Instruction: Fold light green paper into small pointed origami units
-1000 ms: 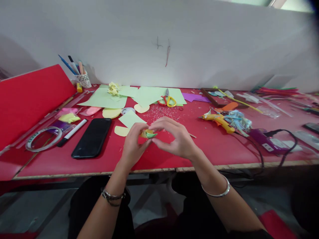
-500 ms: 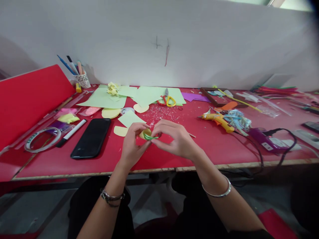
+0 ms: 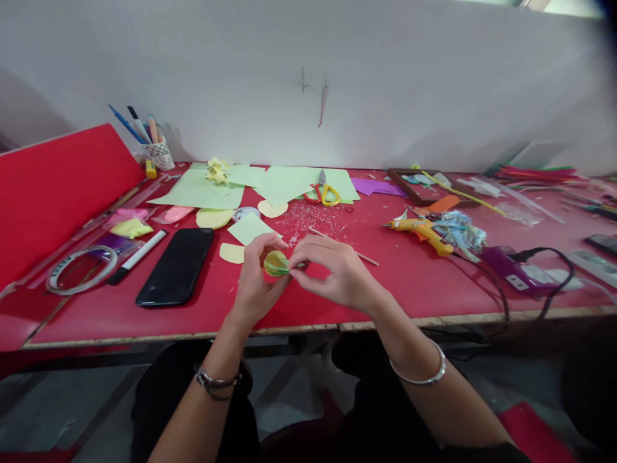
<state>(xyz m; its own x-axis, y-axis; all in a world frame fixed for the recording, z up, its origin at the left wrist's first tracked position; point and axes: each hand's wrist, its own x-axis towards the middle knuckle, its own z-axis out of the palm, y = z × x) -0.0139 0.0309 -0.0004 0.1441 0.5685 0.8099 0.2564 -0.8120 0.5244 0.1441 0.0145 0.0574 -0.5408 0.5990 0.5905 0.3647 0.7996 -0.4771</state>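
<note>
Between both hands, just above the red table near its front edge, is a small piece of yellow and green paper (image 3: 276,263) with a rounded outline. My left hand (image 3: 258,280) grips it from the left, thumb below and fingers above. My right hand (image 3: 332,270) pinches its right end with thumb and fingertips. The fingers partly hide the paper. Behind the left hand lie a pale green paper square (image 3: 250,227) and a rounded yellow paper piece (image 3: 232,253). A thin stick (image 3: 354,249) lies behind the right hand.
A black phone (image 3: 176,267), a marker (image 3: 139,256) and a tape roll (image 3: 81,270) lie left. Scissors (image 3: 330,195) rest on green sheets (image 3: 284,186) at the back. Right are a yellow glue gun (image 3: 424,233) and a purple power strip (image 3: 511,273) with cables.
The paper has turned in my fingers, so more of its yellow round face shows. My right hand has shifted slightly, and more of the stick is visible behind it.
</note>
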